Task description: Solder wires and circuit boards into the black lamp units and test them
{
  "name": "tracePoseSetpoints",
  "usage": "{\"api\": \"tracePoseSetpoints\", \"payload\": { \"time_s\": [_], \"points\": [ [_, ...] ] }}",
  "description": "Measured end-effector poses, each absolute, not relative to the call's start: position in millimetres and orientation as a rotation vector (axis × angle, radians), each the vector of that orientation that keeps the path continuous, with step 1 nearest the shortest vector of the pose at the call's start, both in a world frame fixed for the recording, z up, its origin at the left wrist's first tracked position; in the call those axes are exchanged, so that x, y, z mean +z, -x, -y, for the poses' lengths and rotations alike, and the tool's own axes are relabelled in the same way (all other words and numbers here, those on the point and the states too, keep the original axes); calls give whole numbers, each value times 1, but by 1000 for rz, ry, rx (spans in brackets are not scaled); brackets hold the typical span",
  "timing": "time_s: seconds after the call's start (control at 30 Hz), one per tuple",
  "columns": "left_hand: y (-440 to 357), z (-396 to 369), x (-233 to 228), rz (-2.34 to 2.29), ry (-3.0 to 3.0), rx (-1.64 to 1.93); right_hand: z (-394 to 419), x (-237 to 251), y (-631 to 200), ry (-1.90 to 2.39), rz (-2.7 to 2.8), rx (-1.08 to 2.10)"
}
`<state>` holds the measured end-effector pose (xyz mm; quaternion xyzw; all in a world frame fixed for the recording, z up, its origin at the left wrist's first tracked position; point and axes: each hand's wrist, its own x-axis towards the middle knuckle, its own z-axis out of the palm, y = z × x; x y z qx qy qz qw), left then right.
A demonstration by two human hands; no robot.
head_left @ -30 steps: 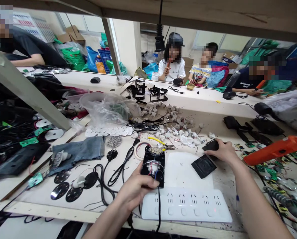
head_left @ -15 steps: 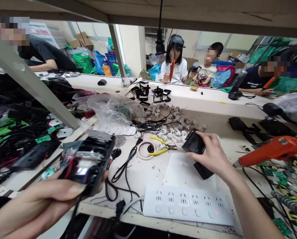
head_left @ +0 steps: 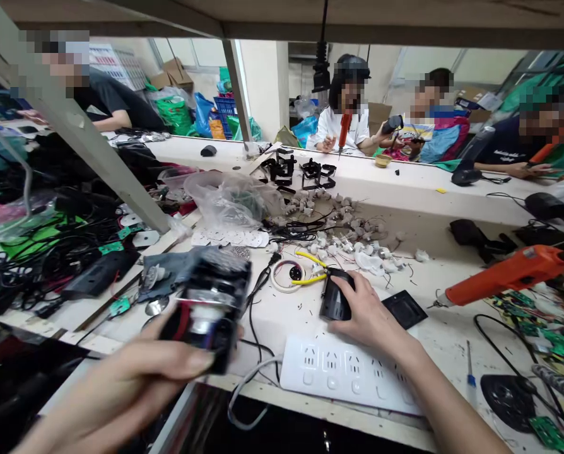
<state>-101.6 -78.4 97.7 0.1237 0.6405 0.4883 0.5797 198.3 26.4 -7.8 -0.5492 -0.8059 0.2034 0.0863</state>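
Observation:
My left hand grips an open black device housing with red wires and a metal part inside, held up near the bench's front edge. My right hand rests on the bench with its fingers around a second black housing piece. A flat black square cover lies just right of that hand. A white power strip runs along the front edge under my right wrist.
Yellow-handled pliers and a tape ring lie behind my right hand, with several small white parts. An orange glue gun sits at the right. Cables and green boards crowd the left. Other people sit across the far bench.
My left hand has lifted the wired housing off the bench and swung it left and toward me. My right hand picked up a black piece at the right and set it down nearer the centre.

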Motion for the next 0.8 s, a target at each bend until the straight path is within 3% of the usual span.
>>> {"api": "tracePoseSetpoints", "payload": {
  "time_s": [0.27, 0.8],
  "points": [
    [20, 39, 22, -1185, -268, 1007, -27, -1, -209, 1677, 2442, 737],
    [-4, 0, 13, -1012, -378, 854, -25, -13, -215, 1654, 2334, 754]
  ]
}}
